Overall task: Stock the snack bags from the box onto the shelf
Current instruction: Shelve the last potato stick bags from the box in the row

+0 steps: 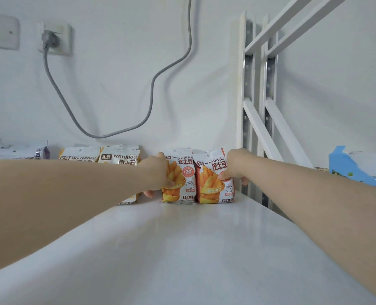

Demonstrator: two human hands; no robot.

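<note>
Left orange snack bag (180,181) and right orange snack bag (211,186) are standing upright, side by side and touching, at the back of the white shelf (182,249) near the wall. Left hand (158,172) is grasping the left bag: thumb lying on its front, fingers curling round its left edge. Right hand (235,166) is grasping the right bag: thumb pressing on the front, fingers wrapping round its right edge. Yellow snack bags (119,157) are standing just left of the pair, partly hidden by the left forearm; purple bags (17,151) are sitting further left. Grey cable (152,84) is hanging from a wall socket (53,39). Blue box (345,166) is showing at the right, beyond the shelf upright (257,106).
</note>
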